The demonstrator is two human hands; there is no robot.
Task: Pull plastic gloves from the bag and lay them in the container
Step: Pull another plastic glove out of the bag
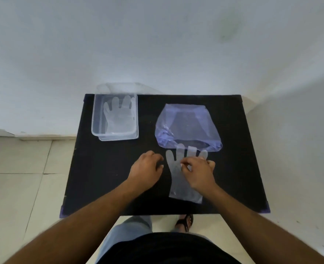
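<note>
A clear plastic glove (178, 180) lies flat on the black table (104, 178), fingers pointing toward the purple plastic bag (187, 126) just behind it. My right hand (199, 172) rests on the glove's palm area with thumb and fingertips pinched at the film. My left hand (146, 169) sits on the table just left of the glove, fingers curled, at the glove's thumb edge; whether it grips the film is unclear. A clear rectangular container (95, 119) stands at the table's back left with another clear glove (119, 115) lying flat inside it.
The table stands against a white wall (157, 44). Pale floor tiles (24, 178) lie to the left and below. My leg and sandalled foot (185, 221) show beneath the table's front edge. Bare black tabletop lies between container and bag.
</note>
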